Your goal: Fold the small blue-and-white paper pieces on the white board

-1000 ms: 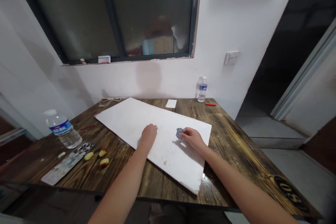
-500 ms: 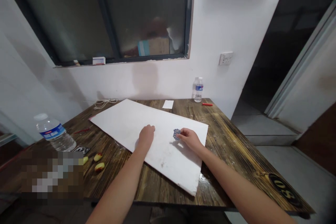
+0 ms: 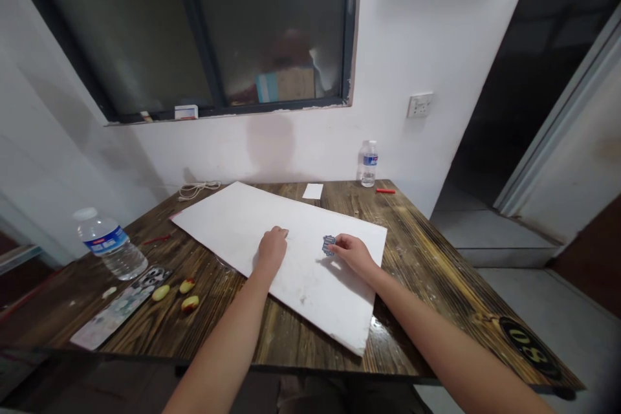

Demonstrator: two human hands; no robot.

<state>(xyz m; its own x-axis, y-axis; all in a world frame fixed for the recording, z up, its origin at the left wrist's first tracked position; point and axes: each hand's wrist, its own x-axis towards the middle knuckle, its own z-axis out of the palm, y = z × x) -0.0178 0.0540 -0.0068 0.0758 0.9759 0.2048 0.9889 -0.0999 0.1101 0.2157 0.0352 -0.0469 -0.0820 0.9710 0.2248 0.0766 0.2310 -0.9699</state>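
Observation:
In my right hand (image 3: 355, 253), thumb and fingers pinch a small flat blue piece (image 3: 328, 246) with light stripes and a wavy edge. It is held up over the right half of a white board (image 3: 310, 297), casting a shadow there. My left hand (image 3: 273, 248) rests near the middle of the board with its fingers curled together. Whatever lies under or between those fingertips is hidden from view. The board lies slantwise on the dark wooden table (image 3: 412, 259).
Left on the table are a large water bottle (image 3: 109, 242), a long patterned strip (image 3: 114, 320) and several bits of green-brown fruit (image 3: 189, 303). Toward the wall lie a white cable (image 3: 198, 189), a white paper (image 3: 313, 191), a smaller bottle (image 3: 369, 165) and a red pen-like stick (image 3: 385, 191).
The camera view has shifted slightly. My right hand still pinches the blue piece, which has turned a little. My left hand stays on the board, its fingertips moved slightly.

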